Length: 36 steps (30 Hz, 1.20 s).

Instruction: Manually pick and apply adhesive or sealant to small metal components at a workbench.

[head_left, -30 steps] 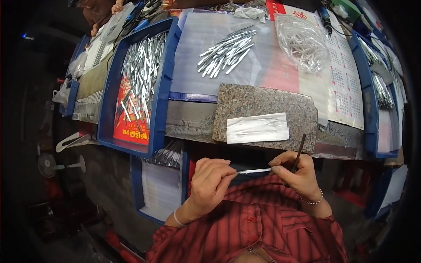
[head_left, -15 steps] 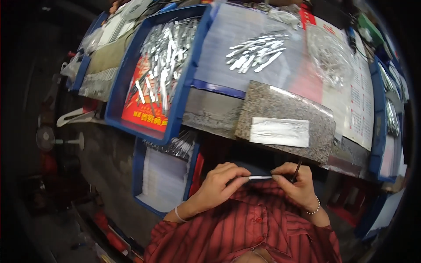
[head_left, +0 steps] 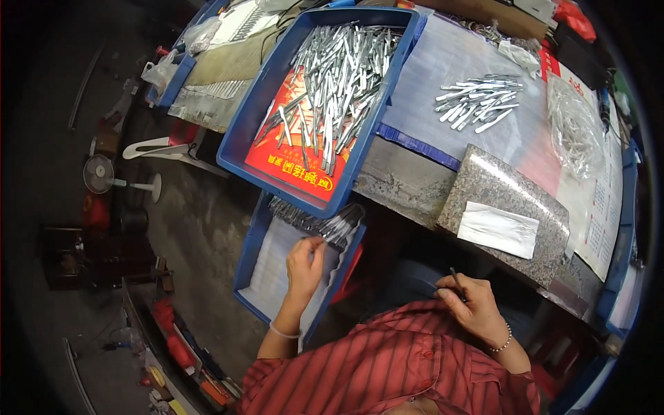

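Note:
My left hand (head_left: 303, 271) is over the lower blue tray (head_left: 247, 266), its thumb and fingers pinched together beside a row of slim metal strips (head_left: 294, 216). Whether a strip is between those fingertips cannot be made out. In front of the red striped shirt, my right hand (head_left: 476, 309) is closed around a dark, thin rod-like tool (head_left: 456, 280) that points upward. The large blue tray (head_left: 277, 181) on the bench holds a heap of shiny slim metal pieces (head_left: 339, 90) over a red printed sheet.
A speckled stone block (head_left: 453, 200) bears a folded white cloth or paper (head_left: 498, 230) at the bench's front edge. Behind it lie a small pile of metal pieces (head_left: 477, 102) and a clear plastic bag (head_left: 574, 128). A white fan (head_left: 99, 173) stands at the left.
My hands have parted; before, both held a slim silvery strip between them. The left has moved left over the lower tray; the right keeps its dark tool. The view has shifted.

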Each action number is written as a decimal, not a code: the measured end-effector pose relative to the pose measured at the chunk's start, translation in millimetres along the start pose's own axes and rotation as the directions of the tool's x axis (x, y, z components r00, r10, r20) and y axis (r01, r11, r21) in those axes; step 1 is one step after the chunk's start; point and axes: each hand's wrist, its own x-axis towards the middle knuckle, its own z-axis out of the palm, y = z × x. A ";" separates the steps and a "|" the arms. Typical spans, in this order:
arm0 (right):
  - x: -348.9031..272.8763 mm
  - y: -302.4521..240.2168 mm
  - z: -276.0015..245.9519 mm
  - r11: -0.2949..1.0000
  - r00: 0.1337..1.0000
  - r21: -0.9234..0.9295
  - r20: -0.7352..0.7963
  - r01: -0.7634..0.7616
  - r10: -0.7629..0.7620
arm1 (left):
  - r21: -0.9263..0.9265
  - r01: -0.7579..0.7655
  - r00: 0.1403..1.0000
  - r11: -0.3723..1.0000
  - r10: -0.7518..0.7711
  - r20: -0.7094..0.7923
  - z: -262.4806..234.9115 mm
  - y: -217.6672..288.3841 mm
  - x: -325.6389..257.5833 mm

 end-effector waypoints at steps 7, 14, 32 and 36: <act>-5.7 5.7 4.2 0.975 0.985 -0.147 0.058 0.167 -0.160 | 0.283 -0.221 0.974 0.933 0.225 0.020 55.4 -32.2 23.9; -13.4 20.3 -2.6 0.959 0.970 -0.148 0.034 0.242 -0.240 | 0.193 -0.272 0.961 0.943 0.259 0.093 16.2 50.9 13.2; -66.5 28.5 -32.5 0.972 0.981 -0.156 -0.051 0.177 -0.187 | 0.046 -0.539 0.821 0.841 0.513 0.249 249.1 300.2 288.3; -74.8 22.8 -43.7 0.985 0.975 -0.048 -0.138 0.167 -0.172 | 0.050 -0.493 0.805 0.869 0.433 0.406 258.1 306.4 303.9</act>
